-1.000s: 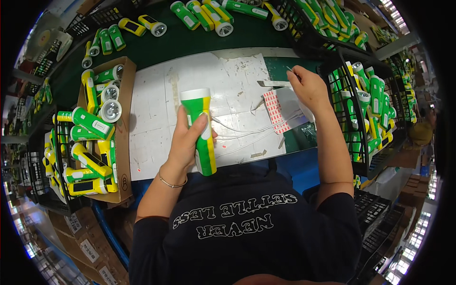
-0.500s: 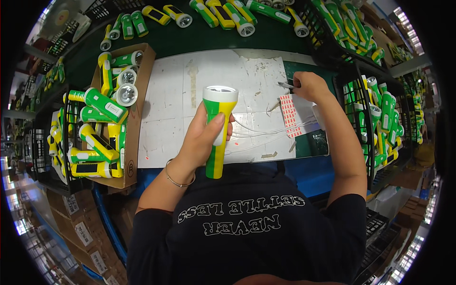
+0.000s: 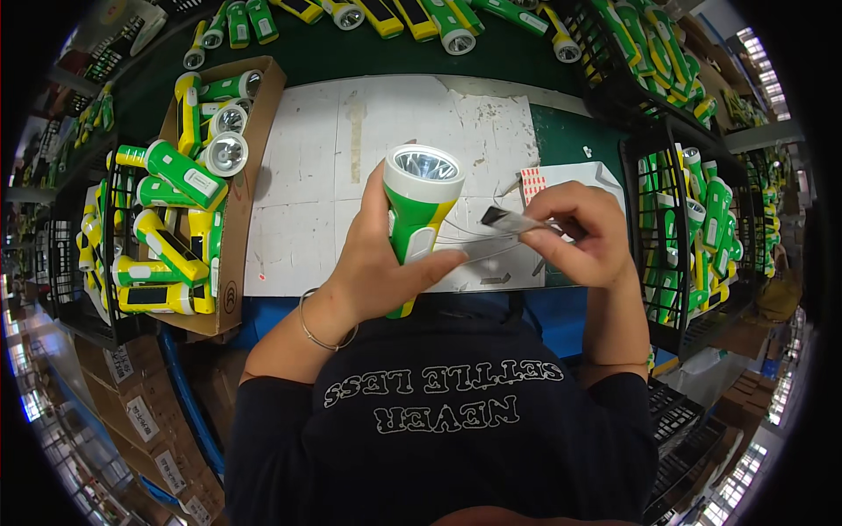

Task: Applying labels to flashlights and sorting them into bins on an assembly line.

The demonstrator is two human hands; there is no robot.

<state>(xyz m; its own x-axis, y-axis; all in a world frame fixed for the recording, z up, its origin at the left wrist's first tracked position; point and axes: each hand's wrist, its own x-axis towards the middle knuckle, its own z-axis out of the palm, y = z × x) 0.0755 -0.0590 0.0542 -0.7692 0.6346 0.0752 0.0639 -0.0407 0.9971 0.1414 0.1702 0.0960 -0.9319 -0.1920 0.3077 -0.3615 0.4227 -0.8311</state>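
My left hand (image 3: 373, 263) is closed around a green and yellow flashlight (image 3: 412, 230), with its white rim and clear lens tilted up above the white work surface. The thumb lies across the flashlight's lower body. To the right, my right hand (image 3: 579, 232) pinches a thin grey tool with a dark flat end (image 3: 498, 216); its exact kind I cannot make out. That dark end points toward the flashlight and stays apart from it. Behind the tool lies a sheet of small red stickers (image 3: 532, 182), partly hidden by my right hand. Thin white cords (image 3: 474, 254) run between the hands.
A cardboard box (image 3: 230, 263) of flashlights stands at the left beside a black crate (image 3: 61, 289). Black crates (image 3: 649, 228) filled with flashlights line the right. More flashlights (image 3: 456, 35) lie along the far side of the green table (image 3: 351, 66).
My right hand has come from the far right edge of the white surface toward the flashlight, carrying the thin tool. My left hand has turned the flashlight so its lens and switch side show more.
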